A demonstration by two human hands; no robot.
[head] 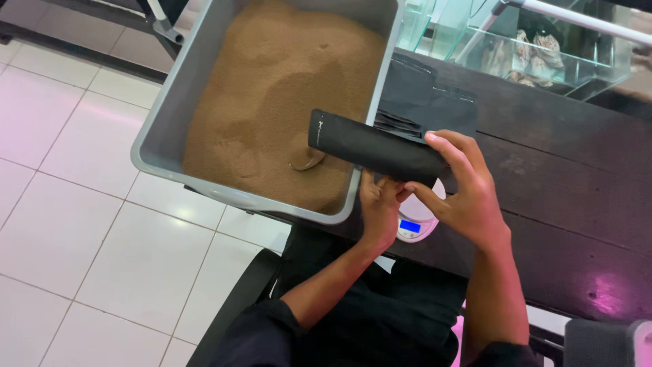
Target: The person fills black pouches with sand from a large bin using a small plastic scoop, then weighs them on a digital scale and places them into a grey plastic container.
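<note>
Fingers of the right hand and left hand are closed on a flat black plastic pouch, held level beyond them over a grey tub of brown sand, so spillage is caught.

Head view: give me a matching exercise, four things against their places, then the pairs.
Things:
1. black pouch
2. brown sand
3. small scale
4. stack of black bags

Places:
A. on the dark table, right of the tub
B. filling the grey tub
C. held in both hands
D. under the hands, at the table's edge

Pairs: 1-C, 2-B, 3-D, 4-A
</note>
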